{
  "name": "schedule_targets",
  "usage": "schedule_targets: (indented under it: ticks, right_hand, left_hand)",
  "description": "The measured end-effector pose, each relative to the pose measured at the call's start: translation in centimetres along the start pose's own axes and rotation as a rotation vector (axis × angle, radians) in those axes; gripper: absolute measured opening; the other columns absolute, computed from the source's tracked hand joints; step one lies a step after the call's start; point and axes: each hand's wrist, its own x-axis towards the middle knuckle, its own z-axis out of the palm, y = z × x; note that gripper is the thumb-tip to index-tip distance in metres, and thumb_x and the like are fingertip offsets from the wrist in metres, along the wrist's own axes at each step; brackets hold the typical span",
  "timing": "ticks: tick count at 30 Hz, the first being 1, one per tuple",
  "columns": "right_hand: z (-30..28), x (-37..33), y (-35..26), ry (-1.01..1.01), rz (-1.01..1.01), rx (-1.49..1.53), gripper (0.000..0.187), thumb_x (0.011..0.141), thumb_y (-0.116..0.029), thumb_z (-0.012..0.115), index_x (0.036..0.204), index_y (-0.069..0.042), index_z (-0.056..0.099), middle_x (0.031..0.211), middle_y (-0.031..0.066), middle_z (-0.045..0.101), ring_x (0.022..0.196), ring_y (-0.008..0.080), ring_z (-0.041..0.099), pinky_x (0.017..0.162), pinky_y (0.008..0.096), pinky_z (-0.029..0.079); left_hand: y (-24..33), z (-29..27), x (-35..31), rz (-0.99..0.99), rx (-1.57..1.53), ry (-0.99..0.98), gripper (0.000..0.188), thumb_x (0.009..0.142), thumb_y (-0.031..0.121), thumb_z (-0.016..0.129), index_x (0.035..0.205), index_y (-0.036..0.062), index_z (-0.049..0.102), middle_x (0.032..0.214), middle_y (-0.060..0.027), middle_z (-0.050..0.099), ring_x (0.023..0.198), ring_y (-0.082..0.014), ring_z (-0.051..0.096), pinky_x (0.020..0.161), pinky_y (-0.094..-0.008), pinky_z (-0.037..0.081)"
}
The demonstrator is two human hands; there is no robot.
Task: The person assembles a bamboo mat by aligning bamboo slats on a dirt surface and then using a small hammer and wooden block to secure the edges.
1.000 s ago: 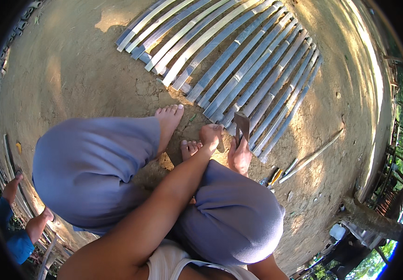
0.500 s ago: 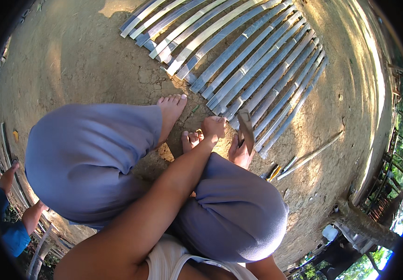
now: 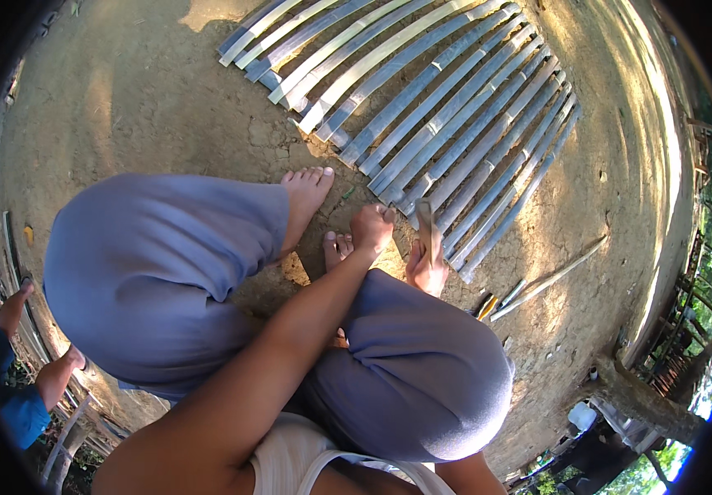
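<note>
Flat bamboo slats (image 3: 366, 136) lie side by side on the dirt, spread like a fan across a bamboo crosspiece (image 3: 270, 80) under their near ends. My left hand (image 3: 372, 227) is closed just short of these ends, its fingertips at a slat end; a small dark bit shows there, too small to name. Beside it on the right, my right hand (image 3: 428, 270) grips a hammer (image 3: 426, 221), held up with its head over the slat ends and slightly blurred. My bare feet (image 3: 308, 191) are planted close to the left hand.
To the right on the ground lie a long thin stick (image 3: 555, 276) and a tool with an orange handle (image 3: 486, 307). Another person's bare feet (image 3: 60, 371) show at the far left. A thick log (image 3: 645, 400) and a white container (image 3: 582, 415) are at the lower right.
The hammer head has swung slightly left and up, now turned more edge-on. My left hand has shifted a little left. The slats look unmoved apart from a slight view shift.
</note>
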Motion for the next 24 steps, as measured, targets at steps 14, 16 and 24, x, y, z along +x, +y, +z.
schedule_targets:
  ticks: [14,16,24]
  right_hand:
    - [0.1,1.0,-1.0,-0.338,0.181,-0.143,0.065,0.1,-0.024,0.054,0.157,-0.011,0.024,0.108,0.0296,0.067,0.074,0.0448,0.071,0.062,0.0527,0.059]
    - [-0.1,1.4,-1.9,-0.2,0.14,0.004,0.067,0.1,-0.026,0.054,0.157,-0.012,0.022,0.108,0.03,0.067,0.072,0.0461,0.07,0.064,0.0541,0.059]
    - [-0.8,2.1,-3.0,-0.193,0.254,-0.062,0.06,0.099,-0.026,0.056,0.151,-0.008,0.031,0.094,0.0288,0.069,0.076,0.0486,0.069,0.066,0.0584,0.055]
  left_hand:
    - [2.9,-4.4,2.7,0.49,0.843,-0.281,0.067,0.094,0.024,0.053,0.156,0.0071,0.034,0.167,-0.0084,0.025,0.155,-0.0277,0.018,0.121,-0.0616,0.015]
    - [2.7,-4.4,2.6,0.502,0.883,-0.277,0.068,0.094,0.025,0.053,0.156,0.007,0.034,0.167,-0.0078,0.025,0.155,-0.0275,0.017,0.12,-0.0643,0.015]
    - [2.8,-5.1,3.3,0.487,0.888,-0.288,0.069,0.093,0.024,0.055,0.157,0.0078,0.032,0.167,-0.0075,0.023,0.156,-0.0286,0.013,0.119,-0.0692,0.014]
